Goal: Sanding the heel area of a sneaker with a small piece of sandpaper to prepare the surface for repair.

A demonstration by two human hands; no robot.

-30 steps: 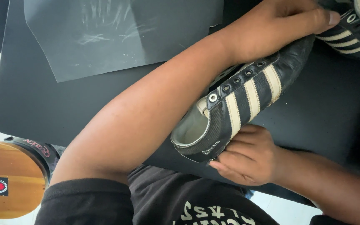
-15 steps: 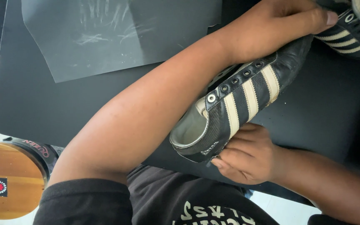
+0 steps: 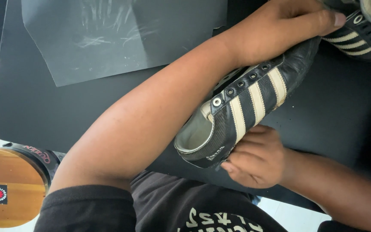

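Your right hand (image 3: 258, 157) cups the heel of the black striped shoe (image 3: 245, 107), tilted above the black table (image 3: 44, 111). Your left hand (image 3: 288, 25) lies curled over its toe, fingertips hidden; it perhaps touches the second shoe (image 3: 361, 30), cut off top right.

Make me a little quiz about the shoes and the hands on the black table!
1. True or false: the black shoe with cream stripes has laces in its eyelets.
2. Which hand grips that shoe's heel end? A) left hand B) right hand
3. Fill in: a clear plastic ______ lies on the black table.

Key:
1. False; the eyelets that show are empty.
2. B; the left hand rests near the toe, beside the second striped shoe.
3. sheet
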